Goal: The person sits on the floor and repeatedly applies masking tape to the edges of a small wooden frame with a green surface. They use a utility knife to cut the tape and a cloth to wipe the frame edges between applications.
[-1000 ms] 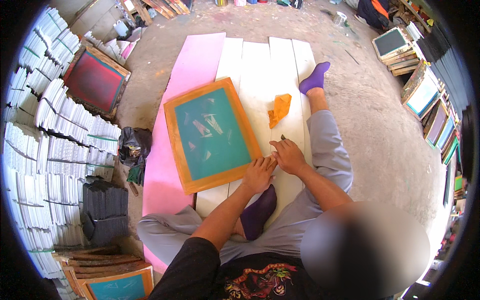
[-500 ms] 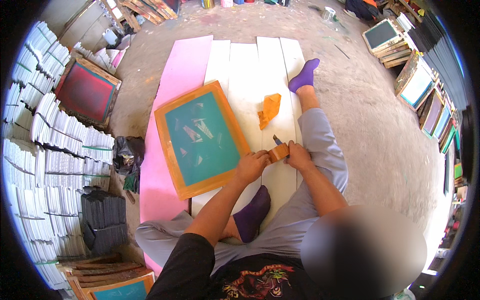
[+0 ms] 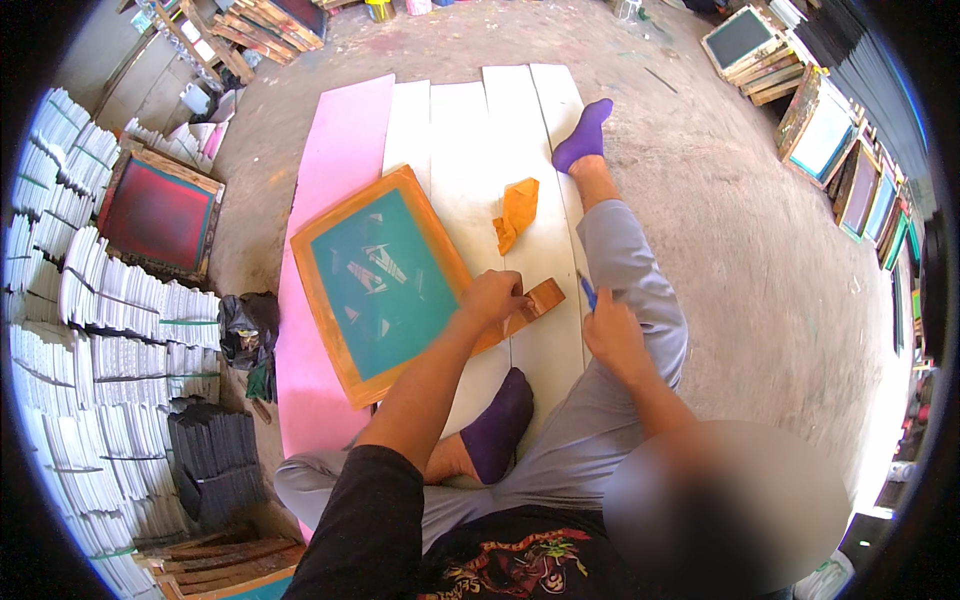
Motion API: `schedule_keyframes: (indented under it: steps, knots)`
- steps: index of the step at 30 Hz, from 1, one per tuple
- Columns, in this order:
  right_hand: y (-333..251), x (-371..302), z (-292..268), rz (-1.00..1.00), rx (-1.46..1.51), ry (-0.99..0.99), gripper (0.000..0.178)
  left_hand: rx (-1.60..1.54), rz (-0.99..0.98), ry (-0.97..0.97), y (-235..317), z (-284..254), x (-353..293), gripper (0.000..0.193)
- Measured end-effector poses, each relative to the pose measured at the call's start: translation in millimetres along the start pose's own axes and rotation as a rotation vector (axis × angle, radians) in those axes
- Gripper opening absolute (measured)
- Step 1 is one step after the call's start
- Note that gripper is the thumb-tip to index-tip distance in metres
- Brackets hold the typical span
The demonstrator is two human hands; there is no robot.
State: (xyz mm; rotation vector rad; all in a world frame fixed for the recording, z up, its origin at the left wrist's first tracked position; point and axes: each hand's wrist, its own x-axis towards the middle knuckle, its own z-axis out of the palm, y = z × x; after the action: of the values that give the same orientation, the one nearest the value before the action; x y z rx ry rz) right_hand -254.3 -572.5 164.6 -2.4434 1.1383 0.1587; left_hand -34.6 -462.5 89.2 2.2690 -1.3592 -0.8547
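Observation:
My left hand [image 3: 495, 302] is closed on a roll of brown packing tape [image 3: 546, 294], held by the right edge of a screen-printing frame. A short stretch of tape shows below the fingers; whether it touches the frame I cannot tell. In my right hand [image 3: 616, 335], raised beside my right leg, is a blue utility knife [image 3: 587, 291], apart from the roll. The frame [image 3: 322, 345] lies tilted on the boards, its rim orange-brown and its teal mesh [image 3: 385, 285] marked with pale shapes. Farther off sits a crumpled piece of orange-brown tape [image 3: 517, 214].
White and pink boards [image 3: 345, 130] lie under the frame and my legs. Tied paper stacks [image 3: 130, 290] line the left side, with a red-meshed frame [image 3: 160, 212] and a black plastic bag [image 3: 247, 328] nearby. More frames [image 3: 820, 130] lean along the right.
My hands have drawn apart: the right has pulled away from the tape roll with the knife, while the left has shifted slightly up and left with the roll. The whole view has shifted slightly.

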Motion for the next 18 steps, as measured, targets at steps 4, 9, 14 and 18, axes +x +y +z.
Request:
schedule_keyframes:
  steps: [4, 9, 14, 18]
  knots:
    - [-14.6, -48.2, 16.5, -0.137, 0.108, -0.164, 0.03, -0.018, 0.027, -0.049, -17.3, 6.2, 19.7, 0.044]
    - [-35.7, -56.8, 62.1, -0.207, 0.078, -0.179, 0.045, -0.006, 0.009, -0.2, -15.0, -0.6, 24.9, 0.056]
    - [-48.7, -51.9, 67.1, -0.191, -0.019, -0.212, 0.054, -0.035, 0.042, -0.296, -9.6, -1.8, 24.7, 0.061]
    - [-48.3, -50.8, 65.5, -0.209, -0.038, -0.204, 0.059, -0.019, 0.046, -0.345, 1.3, -11.0, 22.0, 0.062]
